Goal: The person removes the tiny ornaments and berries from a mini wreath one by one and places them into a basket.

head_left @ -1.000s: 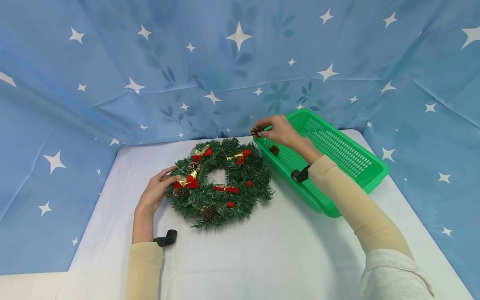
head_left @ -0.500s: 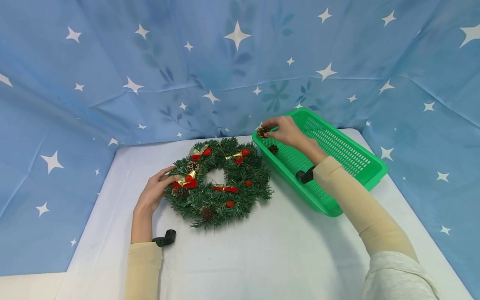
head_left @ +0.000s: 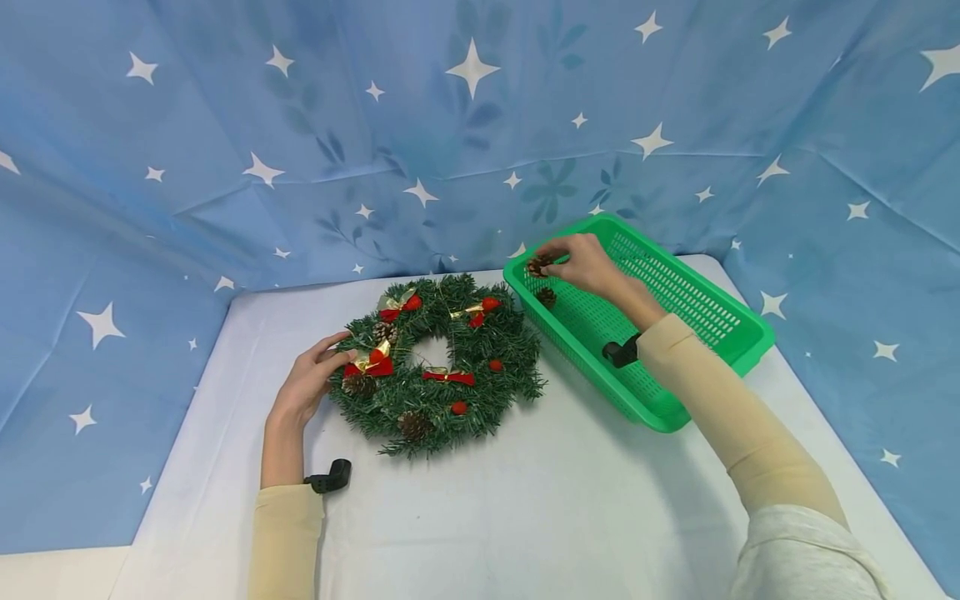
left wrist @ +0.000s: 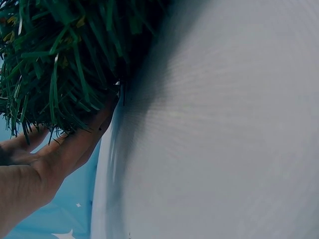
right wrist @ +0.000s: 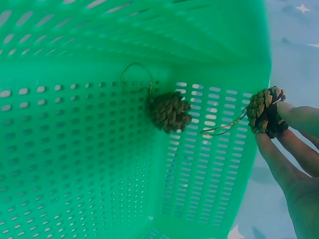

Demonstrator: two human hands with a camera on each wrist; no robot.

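My right hand (head_left: 588, 265) pinches a brown pinecone (right wrist: 265, 110) between thumb and fingers, over the far left end of the green basket (head_left: 581, 362). A thin gold loop of string (right wrist: 224, 128) trails from this pinecone. Inside the basket lies a second pinecone (right wrist: 170, 112), also with a gold string. On the table to the left, a green wreath (head_left: 480, 417) bears red bows, red berries and several pinecones. My left hand (head_left: 302, 383) grips the wreath's left edge, thumb on top near a red and gold bow (head_left: 370, 365), fingers partly hidden by the greenery.
A white cloth covers the table (head_left: 480, 517). Blue curtain (head_left: 420, 125) with white stars stands close behind and at both sides. The basket stands at the back right, its raised rim beside the wreath. A small black camera sits on each wrist.
My right hand has moved right with the pinecone, from outside the basket's far left corner to over its inside. My left hand stays on the wreath.
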